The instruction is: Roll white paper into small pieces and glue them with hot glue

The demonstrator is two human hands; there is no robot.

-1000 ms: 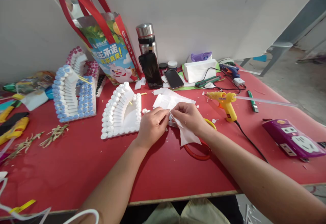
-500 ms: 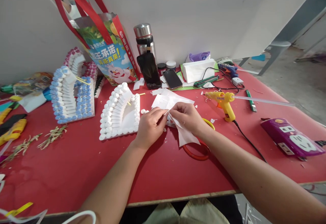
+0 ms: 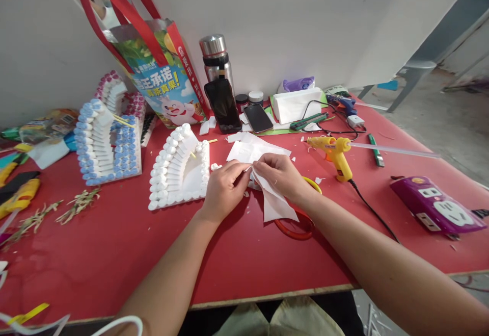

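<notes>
My left hand [image 3: 225,188] and my right hand [image 3: 281,175] meet over the middle of the red table [image 3: 114,244]. Both pinch a white sheet [image 3: 275,202] whose loose end hangs down below my right hand. More white sheets [image 3: 252,148] lie flat just beyond my fingers. A white stepped model made of small tubes [image 3: 179,169] stands directly left of my left hand. Scissors with orange handles [image 3: 296,226] lie under my right wrist, partly hidden.
A yellow glue gun [image 3: 335,153] lies to the right, its cord trailing toward me. A purple power strip [image 3: 437,205] sits far right. At the back stand a printed bag [image 3: 160,78], a steel flask [image 3: 216,58], two phones [image 3: 223,104] and a tissue box [image 3: 300,104]. A blue-tipped model [image 3: 105,142] stands left.
Both hands stay closed on the white sheet with only small finger movements. The sheet's hanging end has shifted slightly. The view has drifted a little.
</notes>
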